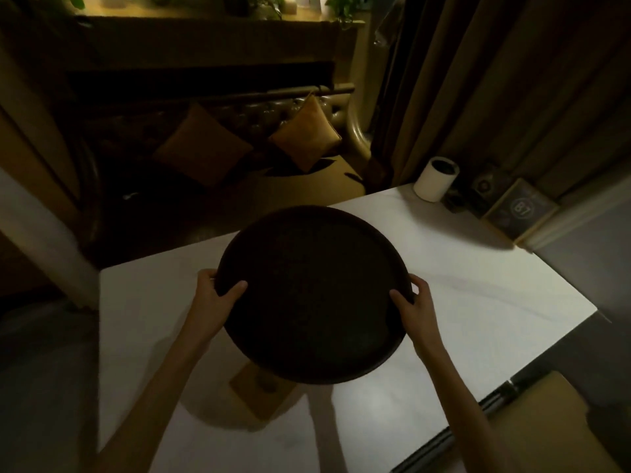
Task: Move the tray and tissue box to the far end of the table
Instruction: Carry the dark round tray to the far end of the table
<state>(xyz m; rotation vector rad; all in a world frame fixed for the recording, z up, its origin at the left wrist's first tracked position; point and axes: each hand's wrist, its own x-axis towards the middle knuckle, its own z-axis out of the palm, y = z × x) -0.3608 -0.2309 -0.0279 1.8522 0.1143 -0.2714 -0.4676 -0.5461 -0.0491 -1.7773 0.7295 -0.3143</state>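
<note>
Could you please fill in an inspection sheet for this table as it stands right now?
Surface: white table, dimly lit.
Job's things: round dark tray held above the table; tan tissue box lies under the tray's near edge, partly hidden.
Clutter: white cylinder and framed sign at the far right corner.
Grippers: left hand and right hand grip opposite rims of the tray.
Cables: nothing seen.
Surroundings: sofa with cushions beyond the table, curtain at right.

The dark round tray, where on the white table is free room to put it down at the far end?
Bare white table lies between the dark round tray and the white cylinder. The far right corner is crowded: cylinder and framed sign.
</note>
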